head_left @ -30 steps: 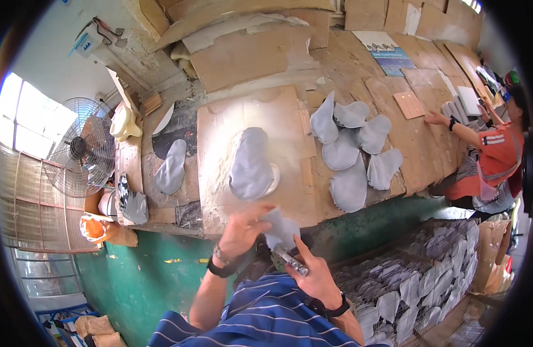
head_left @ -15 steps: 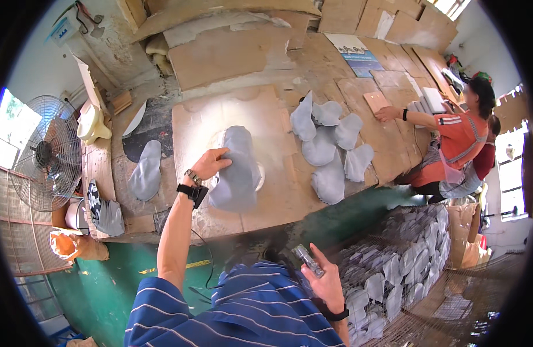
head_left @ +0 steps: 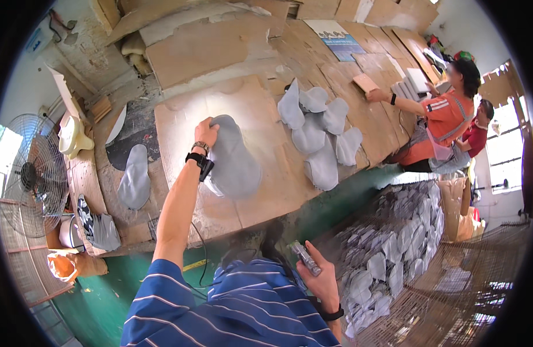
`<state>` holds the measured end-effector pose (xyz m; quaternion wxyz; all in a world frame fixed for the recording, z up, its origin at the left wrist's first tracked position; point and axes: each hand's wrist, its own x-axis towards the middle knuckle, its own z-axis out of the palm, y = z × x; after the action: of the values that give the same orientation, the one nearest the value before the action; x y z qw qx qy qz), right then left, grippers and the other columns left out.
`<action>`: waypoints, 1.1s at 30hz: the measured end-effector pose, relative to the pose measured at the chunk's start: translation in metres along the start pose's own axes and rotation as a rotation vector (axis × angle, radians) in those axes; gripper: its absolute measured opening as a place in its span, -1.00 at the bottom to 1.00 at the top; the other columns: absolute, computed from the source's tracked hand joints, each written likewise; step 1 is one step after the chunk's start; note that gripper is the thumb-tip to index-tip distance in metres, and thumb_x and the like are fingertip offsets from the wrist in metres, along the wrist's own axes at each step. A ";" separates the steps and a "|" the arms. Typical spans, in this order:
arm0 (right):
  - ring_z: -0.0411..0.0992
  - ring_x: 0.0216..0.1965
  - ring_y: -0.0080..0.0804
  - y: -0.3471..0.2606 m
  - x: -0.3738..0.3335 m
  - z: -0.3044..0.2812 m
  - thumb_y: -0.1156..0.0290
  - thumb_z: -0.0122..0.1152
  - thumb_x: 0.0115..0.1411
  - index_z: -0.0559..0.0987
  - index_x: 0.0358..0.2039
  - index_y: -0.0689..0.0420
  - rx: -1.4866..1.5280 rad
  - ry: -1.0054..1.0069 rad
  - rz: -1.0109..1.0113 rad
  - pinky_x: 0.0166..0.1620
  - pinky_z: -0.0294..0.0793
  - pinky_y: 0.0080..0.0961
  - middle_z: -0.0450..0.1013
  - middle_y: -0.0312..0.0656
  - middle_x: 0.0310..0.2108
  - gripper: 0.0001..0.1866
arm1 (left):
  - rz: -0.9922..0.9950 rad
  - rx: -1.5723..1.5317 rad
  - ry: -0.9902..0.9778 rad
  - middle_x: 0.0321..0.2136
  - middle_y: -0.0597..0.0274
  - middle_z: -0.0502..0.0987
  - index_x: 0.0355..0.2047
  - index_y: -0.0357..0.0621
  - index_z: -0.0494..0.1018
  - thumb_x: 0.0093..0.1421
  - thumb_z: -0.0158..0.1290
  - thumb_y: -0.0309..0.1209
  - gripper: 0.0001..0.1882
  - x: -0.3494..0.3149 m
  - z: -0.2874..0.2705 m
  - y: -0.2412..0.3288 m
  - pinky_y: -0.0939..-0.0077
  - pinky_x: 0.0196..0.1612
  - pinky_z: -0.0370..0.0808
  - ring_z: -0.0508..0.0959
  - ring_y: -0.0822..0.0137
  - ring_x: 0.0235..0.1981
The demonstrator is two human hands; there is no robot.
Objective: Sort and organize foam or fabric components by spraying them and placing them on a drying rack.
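My left hand [head_left: 206, 133] is closed on the narrow upper edge of a grey insole-shaped piece [head_left: 236, 159] over a worn cardboard sheet. Whether the piece lies flat or is slightly lifted, I cannot tell. Close to my body, my right hand [head_left: 320, 277] is wrapped around a small silver, tube-shaped tool [head_left: 305, 258]. Part of that tool is hidden by the fingers. Right of the cardboard sheet lies a loose cluster of similar grey pieces [head_left: 309, 134], and a single one [head_left: 133, 178] rests to the left on a dark patch.
A fan [head_left: 28, 173] stands at the far left, near a cream moulded form [head_left: 75, 137]. Wire racks full of grey pieces [head_left: 388, 248] stand low on the right. A co-worker in orange [head_left: 446, 118] holds a tan block [head_left: 366, 83] at the table, with another person behind.
My left hand has shifted to the upper left edge of the grey piece, which is turned and moved. The head view has swung. The co-worker's tan block is tilted up.
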<state>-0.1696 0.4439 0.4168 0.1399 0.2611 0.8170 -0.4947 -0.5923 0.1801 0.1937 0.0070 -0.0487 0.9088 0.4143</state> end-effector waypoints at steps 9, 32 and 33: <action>0.55 -0.34 -0.40 0.004 -0.014 0.029 0.42 0.35 0.17 0.47 0.27 0.14 0.010 0.083 0.016 -0.17 0.52 -0.47 0.63 -0.01 -0.27 -0.38 | 0.367 0.105 0.051 -0.16 0.19 0.57 0.04 0.08 0.52 -0.06 0.39 -0.34 -0.41 -0.024 -0.009 0.020 0.21 -0.09 0.57 0.62 0.11 -0.17; 0.57 -0.06 0.09 0.036 -0.038 0.022 0.35 0.26 0.20 0.43 0.30 0.09 -0.065 0.048 -0.326 0.03 0.54 -0.22 0.54 0.13 0.02 -0.38 | 0.507 0.762 -0.384 0.50 -0.09 -0.11 0.48 -0.24 -0.14 -0.11 0.48 -0.15 0.31 -0.203 -0.026 0.016 -0.31 0.42 -0.03 -0.07 -0.24 0.48; 0.55 0.03 0.05 0.031 -0.044 0.008 0.34 0.26 0.20 0.43 0.28 0.16 -0.016 0.032 -0.326 0.13 0.51 -0.27 0.52 0.10 0.09 -0.38 | 0.489 0.800 -0.388 0.49 -0.08 -0.09 0.47 -0.24 -0.13 -0.12 0.48 -0.13 0.31 -0.203 -0.023 0.018 -0.32 0.41 -0.02 -0.06 -0.24 0.48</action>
<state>-0.1164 0.4353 0.4116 0.0466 0.1319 0.8546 -0.5001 -0.3915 0.1912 0.2330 0.0966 0.2498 0.9631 0.0249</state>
